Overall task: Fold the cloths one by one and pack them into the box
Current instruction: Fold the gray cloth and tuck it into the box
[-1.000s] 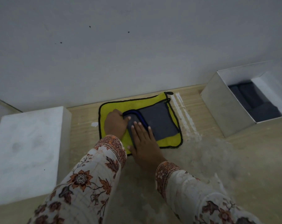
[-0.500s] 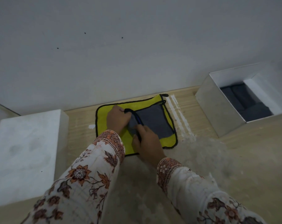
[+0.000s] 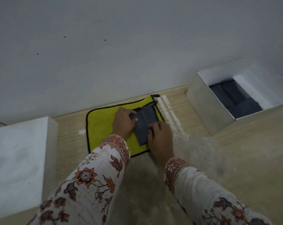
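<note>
A small dark grey cloth (image 3: 143, 125), folded into a narrow strip, lies on a yellow cloth with black trim (image 3: 102, 127) spread on the wooden table by the wall. My left hand (image 3: 123, 122) grips the grey cloth's upper left edge, thumb on top. My right hand (image 3: 160, 137) pinches its right edge near the lower end. To the right stands an open white box (image 3: 202, 108) with several dark folded cloths (image 3: 231, 98) inside.
A white block-like box (image 3: 19, 159) stands at the left edge of the table. White streaks (image 3: 171, 116) mark the wood between the yellow cloth and the open box. The wall (image 3: 121, 46) runs close behind the cloths.
The grey cloth was a wider square under my flat right hand; it has since been folded over into a narrow strip, and both hands now hold its edges.
</note>
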### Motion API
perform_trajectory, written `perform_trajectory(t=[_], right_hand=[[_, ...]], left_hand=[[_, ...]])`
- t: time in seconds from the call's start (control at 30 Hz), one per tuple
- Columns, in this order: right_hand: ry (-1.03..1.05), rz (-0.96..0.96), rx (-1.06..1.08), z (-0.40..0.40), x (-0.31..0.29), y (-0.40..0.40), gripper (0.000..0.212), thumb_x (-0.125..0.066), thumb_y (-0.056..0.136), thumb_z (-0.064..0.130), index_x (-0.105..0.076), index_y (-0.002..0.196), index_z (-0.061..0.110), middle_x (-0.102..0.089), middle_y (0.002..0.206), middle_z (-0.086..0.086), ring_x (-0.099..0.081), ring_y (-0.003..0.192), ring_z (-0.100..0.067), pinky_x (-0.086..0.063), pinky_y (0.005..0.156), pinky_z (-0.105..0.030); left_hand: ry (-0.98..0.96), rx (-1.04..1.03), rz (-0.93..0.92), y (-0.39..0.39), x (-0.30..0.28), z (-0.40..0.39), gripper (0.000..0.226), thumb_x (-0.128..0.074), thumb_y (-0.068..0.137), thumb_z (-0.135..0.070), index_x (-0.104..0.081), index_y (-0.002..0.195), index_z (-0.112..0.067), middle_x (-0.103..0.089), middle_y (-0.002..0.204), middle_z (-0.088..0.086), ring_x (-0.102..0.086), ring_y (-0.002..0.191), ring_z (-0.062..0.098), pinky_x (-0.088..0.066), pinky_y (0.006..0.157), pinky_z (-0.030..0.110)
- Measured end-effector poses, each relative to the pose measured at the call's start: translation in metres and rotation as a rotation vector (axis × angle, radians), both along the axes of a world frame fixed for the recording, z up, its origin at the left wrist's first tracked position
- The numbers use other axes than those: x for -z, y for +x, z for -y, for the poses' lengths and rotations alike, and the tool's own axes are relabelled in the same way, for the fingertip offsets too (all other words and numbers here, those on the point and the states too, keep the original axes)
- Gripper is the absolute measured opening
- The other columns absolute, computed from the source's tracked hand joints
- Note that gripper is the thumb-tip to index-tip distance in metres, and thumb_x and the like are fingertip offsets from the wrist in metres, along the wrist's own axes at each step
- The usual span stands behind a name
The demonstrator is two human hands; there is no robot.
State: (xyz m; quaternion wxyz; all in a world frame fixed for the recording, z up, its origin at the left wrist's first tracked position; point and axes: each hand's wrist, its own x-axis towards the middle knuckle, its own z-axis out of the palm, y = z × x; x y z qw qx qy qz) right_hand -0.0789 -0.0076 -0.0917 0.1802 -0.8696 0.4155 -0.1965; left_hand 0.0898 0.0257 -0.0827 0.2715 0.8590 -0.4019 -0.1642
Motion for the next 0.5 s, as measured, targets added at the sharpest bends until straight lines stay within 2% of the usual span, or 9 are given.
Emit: perform_trajectory(t=[0.07,0.13,0.2,0.23,0.3,0.37,0.43,0.5], right_hand=[[-0.077,0.005,-0.041,-0.003,0.000,0.003,0.031,-0.050,0.092,0.020,-0.058,0.120,0.011,-0.054,0.127,-0.011,-0.051,0.116,-0.029,-0.048,0.092,-0.044],[-0.044,-0.004,-0.183,-0.010,0.001,0.007,0.046,-0.043,0.098,0.026,-0.043,0.140,0.007,-0.039,0.148,-0.012,-0.033,0.139,-0.028,-0.031,0.114,-0.043],[0.068,-0.116,-0.327,-0.016,0.007,0.007,0.061,-0.037,0.101,0.036,-0.018,0.152,0.009,-0.015,0.160,-0.009,-0.008,0.149,-0.023,-0.011,0.121,-0.043],[0.095,-0.170,-0.364,-0.017,0.011,0.007,0.066,-0.034,0.101,0.040,-0.010,0.153,0.009,-0.007,0.161,-0.007,-0.001,0.149,-0.021,-0.006,0.122,-0.043],[0.100,-0.206,-0.370,-0.018,0.017,0.006,0.070,-0.035,0.099,0.046,-0.010,0.153,0.008,-0.006,0.161,-0.008,0.000,0.149,-0.022,-0.005,0.122,-0.042],[0.042,-0.220,-0.321,-0.017,0.014,0.007,0.069,-0.039,0.095,0.048,-0.026,0.149,0.008,-0.024,0.157,-0.012,-0.019,0.146,-0.029,-0.018,0.119,-0.045],[-0.073,-0.215,-0.230,-0.016,0.006,0.008,0.056,-0.047,0.089,0.046,-0.048,0.133,0.013,-0.048,0.134,-0.012,-0.044,0.121,-0.035,-0.042,0.099,-0.047],[-0.114,-0.131,-0.181,-0.013,0.001,0.008,0.039,-0.054,0.086,0.036,-0.053,0.119,0.015,-0.053,0.108,-0.008,-0.049,0.097,-0.030,-0.046,0.078,-0.041]], left_hand=[[0.000,-0.015,-0.008,-0.002,0.003,-0.001,0.030,-0.071,0.082,-0.026,-0.067,0.111,-0.019,-0.052,0.115,0.009,-0.051,0.109,0.025,-0.045,0.091,0.033],[-0.034,-0.027,0.010,-0.005,0.001,-0.001,0.031,-0.072,0.082,-0.025,-0.066,0.111,-0.018,-0.048,0.116,0.011,-0.052,0.105,0.027,-0.045,0.089,0.033],[-0.055,-0.072,0.004,-0.008,0.000,0.000,0.037,-0.072,0.082,-0.023,-0.060,0.116,-0.015,-0.044,0.120,0.012,-0.054,0.100,0.029,-0.045,0.083,0.031],[-0.047,-0.113,-0.007,-0.009,0.000,0.000,0.045,-0.072,0.081,-0.024,-0.054,0.120,-0.012,-0.043,0.123,0.014,-0.055,0.098,0.031,-0.043,0.079,0.031],[-0.005,-0.188,-0.047,-0.008,0.002,0.001,0.057,-0.074,0.079,-0.030,-0.047,0.125,-0.008,-0.051,0.121,0.016,-0.057,0.100,0.032,-0.044,0.077,0.032],[0.039,-0.194,-0.067,-0.004,0.004,0.001,0.057,-0.074,0.078,-0.036,-0.049,0.120,-0.007,-0.063,0.108,0.016,-0.060,0.099,0.033,-0.047,0.076,0.035],[0.042,-0.202,-0.069,-0.002,0.001,0.002,0.051,-0.072,0.078,-0.034,-0.051,0.116,-0.007,-0.066,0.102,0.014,-0.062,0.097,0.032,-0.049,0.075,0.036],[-0.005,-0.214,-0.052,-0.003,-0.005,0.005,0.046,-0.071,0.079,-0.028,-0.052,0.116,-0.009,-0.068,0.098,0.010,-0.063,0.095,0.029,-0.047,0.073,0.032]])
